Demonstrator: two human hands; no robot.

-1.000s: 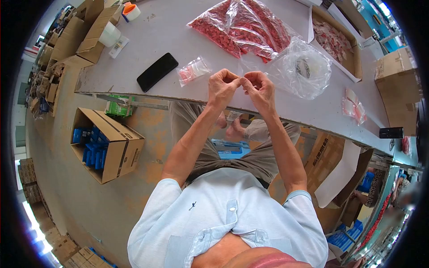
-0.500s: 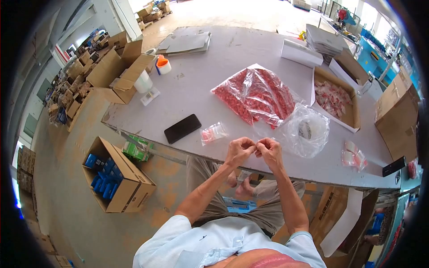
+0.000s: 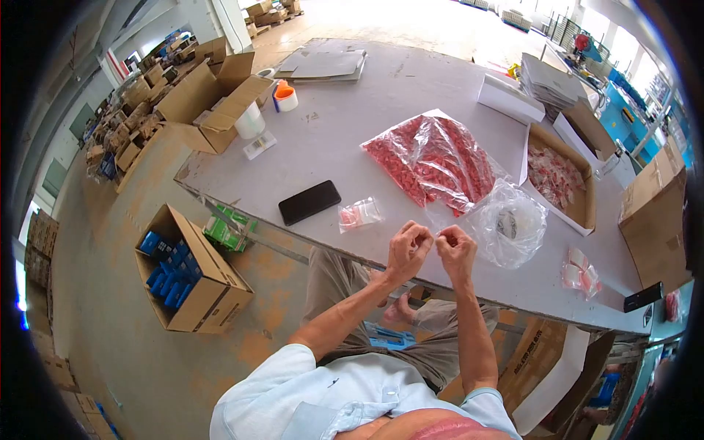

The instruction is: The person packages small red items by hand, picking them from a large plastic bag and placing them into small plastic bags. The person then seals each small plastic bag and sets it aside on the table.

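Observation:
My left hand [image 3: 409, 251] is closed in a pinch above the table's near edge. Beside it, a small gap away, my right hand [image 3: 456, 250] is pinched too. Whatever the fingers hold is too small or hidden to make out. Just beyond the hands lies a large clear bag full of small red pieces [image 3: 434, 158]. Right of my right hand sits a crumpled clear plastic bag [image 3: 524, 246] with a round, roll-like shape in it. Small clear packets with red and white contents [image 3: 359, 214] lie to the left of my left hand.
A black phone [image 3: 309, 202] lies left on the table [image 3: 323, 132]. An open carton of red-filled packets [image 3: 591, 192] stands right, near more packets [image 3: 579, 273] and a black object [image 3: 644, 297]. Tape rolls [image 3: 285, 97] and an open cardboard box [image 3: 220, 110] are far left; a carton of blue packs [image 3: 213, 293] is on the floor.
My hands, which were touching at the fingertips, have drawn a little apart. The whole view has shifted slightly; the things on the table look unmoved.

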